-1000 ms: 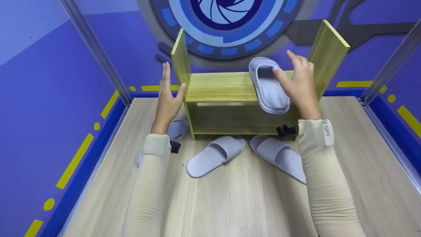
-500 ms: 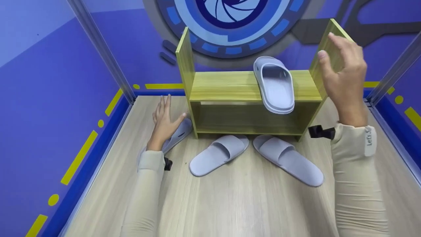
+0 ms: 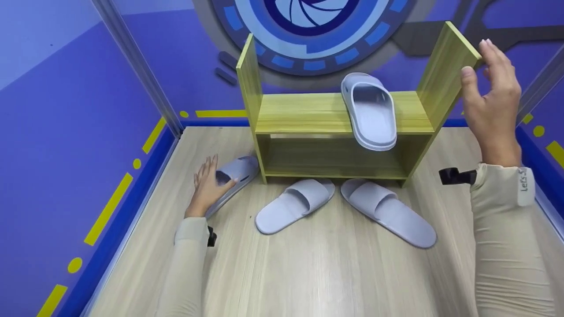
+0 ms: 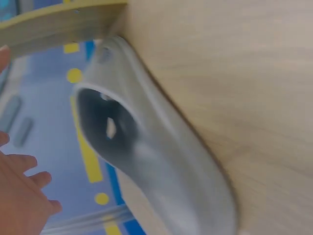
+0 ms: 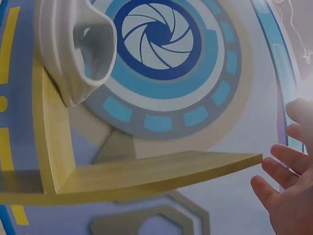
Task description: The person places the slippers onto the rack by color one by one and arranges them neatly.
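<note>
One floor clog (image 3: 241, 168) is lying on the floor (image 3: 321, 273) between the floor's left edge and the left panel of the rack (image 3: 304, 114). Its long axis is running obliquely, the toe pointing to the far right and lying just beside the panel's lower front corner, the heel pointing back to the near left. The left hand (image 3: 205, 191) is hovering over the heel half and is much the nearer of the two. From this grip, the opening and toe are lying ahead and to the right; in the head view the thumb is overlapping the clog's right side, while the fingers are extending along its left. The grip is standing spread and is holding nothing; the left wrist view is showing a gap between fingers and clog. The right hand (image 3: 495, 103) is likewise spreading its fingers, just outside the upper front corner of the rack's right panel; whether it is touching cannot be told. A shelf clog (image 3: 374, 119) is resting right of centre on the upper shelf, its heel overhanging the front edge. Left slide (image 3: 282, 215) and right slide (image 3: 392, 215) are lying before the rack's lower front edge, toes inward.
</note>
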The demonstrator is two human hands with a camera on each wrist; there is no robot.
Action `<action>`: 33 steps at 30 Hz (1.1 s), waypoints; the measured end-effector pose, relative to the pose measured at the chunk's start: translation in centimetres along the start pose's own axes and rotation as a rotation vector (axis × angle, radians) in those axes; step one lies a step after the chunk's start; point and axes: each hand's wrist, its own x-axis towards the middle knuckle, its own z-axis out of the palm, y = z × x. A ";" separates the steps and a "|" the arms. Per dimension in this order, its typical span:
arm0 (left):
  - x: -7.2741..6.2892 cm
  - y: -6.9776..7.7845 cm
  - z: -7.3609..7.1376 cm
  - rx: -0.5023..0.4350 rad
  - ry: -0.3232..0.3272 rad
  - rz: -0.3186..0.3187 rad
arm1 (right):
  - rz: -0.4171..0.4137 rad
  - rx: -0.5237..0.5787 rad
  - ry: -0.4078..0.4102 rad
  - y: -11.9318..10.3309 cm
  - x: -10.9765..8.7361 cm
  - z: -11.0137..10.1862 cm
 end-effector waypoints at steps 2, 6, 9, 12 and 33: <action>-0.2 -0.7 0.3 0.007 -0.012 -0.002 | 0.029 -0.005 -0.039 0.8 0.3 -0.3; -0.2 -1.5 1.0 0.026 -0.027 -0.014 | 0.053 -0.005 -0.091 1.9 0.7 -0.7; -0.1 -2.0 1.5 0.041 -0.037 -0.032 | 0.069 0.001 -0.102 2.3 1.0 -0.7; -0.2 -2.5 1.9 0.056 -0.044 -0.045 | 0.090 -0.015 -0.109 2.7 1.1 -0.8; -0.2 -4.3 3.1 0.001 -0.056 -0.138 | 0.115 0.053 -0.186 3.8 1.1 -0.5</action>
